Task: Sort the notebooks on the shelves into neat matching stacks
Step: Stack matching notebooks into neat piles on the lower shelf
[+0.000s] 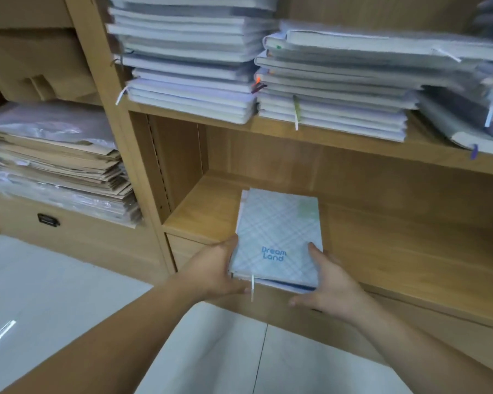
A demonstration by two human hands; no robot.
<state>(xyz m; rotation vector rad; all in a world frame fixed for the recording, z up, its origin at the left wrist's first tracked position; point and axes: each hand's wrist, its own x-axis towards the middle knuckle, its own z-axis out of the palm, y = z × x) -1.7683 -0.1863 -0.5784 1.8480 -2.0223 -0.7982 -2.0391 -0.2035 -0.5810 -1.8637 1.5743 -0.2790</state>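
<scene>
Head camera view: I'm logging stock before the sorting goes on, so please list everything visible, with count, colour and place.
Dream Land stack: one small stack, pale blue plaid top cover, lower shelf, overhanging its front edge.
Left notebook stack: one, whitish, upper shelf left.
Middle notebook stack: one, whitish-grey, upper shelf centre.
Leaning notebooks: a few, grey and dark, upper shelf far right.
Brown paper pile: one, brown under clear plastic, left unit.
Drawer handle: one, dark, below that pile.
Shelving: one unit, light wood, across the view.
Floor: pale tiles, bottom left.
Left hand: one, holds the stack's left side.
Right hand: one, holds its near right corner, thumb on the cover.
</scene>
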